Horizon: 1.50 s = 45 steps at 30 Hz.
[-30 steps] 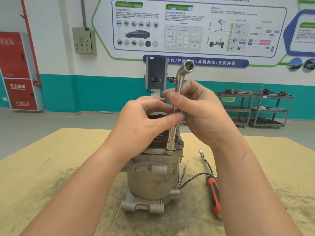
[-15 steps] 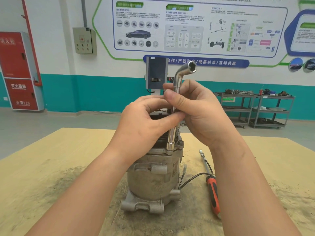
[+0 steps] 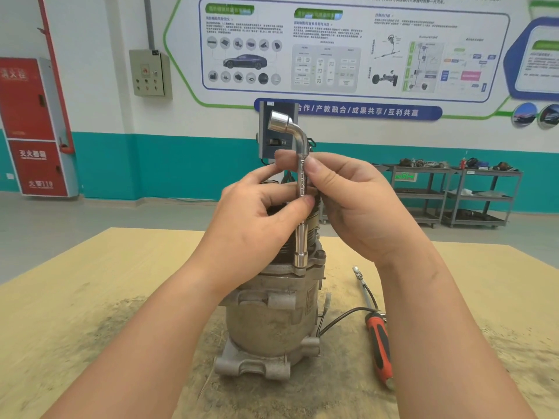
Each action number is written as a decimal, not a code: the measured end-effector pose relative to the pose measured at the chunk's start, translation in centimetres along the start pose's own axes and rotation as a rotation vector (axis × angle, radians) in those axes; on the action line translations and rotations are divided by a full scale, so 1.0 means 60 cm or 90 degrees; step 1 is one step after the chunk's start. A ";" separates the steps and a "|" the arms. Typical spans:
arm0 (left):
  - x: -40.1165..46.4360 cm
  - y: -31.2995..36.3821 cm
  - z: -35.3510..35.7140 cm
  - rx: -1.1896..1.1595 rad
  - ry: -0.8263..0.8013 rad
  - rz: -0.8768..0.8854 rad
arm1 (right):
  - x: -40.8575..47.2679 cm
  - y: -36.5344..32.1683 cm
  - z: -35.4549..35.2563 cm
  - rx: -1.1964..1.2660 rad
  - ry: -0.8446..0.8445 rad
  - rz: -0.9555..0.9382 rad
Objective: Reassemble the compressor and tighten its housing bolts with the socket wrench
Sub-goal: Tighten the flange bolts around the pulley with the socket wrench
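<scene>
Workshop, dusty tan wooden bench [image 3: 90, 297]. Grey cast-metal compressor [image 3: 269, 319] upright for access; chrome L-shaped socket wrench [image 3: 301, 204] seated vertical, pinched by left hand [image 3: 260, 219] and right hand [image 3: 354, 204] for spinning.

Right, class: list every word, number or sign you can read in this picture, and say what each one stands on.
"作/产教融合/成果共享/互利共赢": blue banner under the wall poster; its start is hidden behind the socket wrench.
"灭火器箱": lower door of the red cabinet.
"火警119": same door, lower down.
"消火栓": upper door, faint.
Wall poster text, the green sign on the cart and the compressor label: too small or blurred to read.
</scene>
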State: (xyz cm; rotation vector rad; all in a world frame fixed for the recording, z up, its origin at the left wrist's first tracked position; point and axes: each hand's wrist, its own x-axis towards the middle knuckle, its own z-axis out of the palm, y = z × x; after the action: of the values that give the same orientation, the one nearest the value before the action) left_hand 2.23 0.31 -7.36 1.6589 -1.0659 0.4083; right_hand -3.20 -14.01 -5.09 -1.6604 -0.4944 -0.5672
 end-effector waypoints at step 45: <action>0.005 -0.023 -0.038 -0.100 0.024 -0.022 | 0.001 -0.007 0.010 -0.134 0.068 -0.018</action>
State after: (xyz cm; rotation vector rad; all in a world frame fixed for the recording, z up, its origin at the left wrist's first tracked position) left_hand 4.06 2.27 -7.12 1.5228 -1.0134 0.3237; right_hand -3.36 -13.32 -4.79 -1.8137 -0.3911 -0.7456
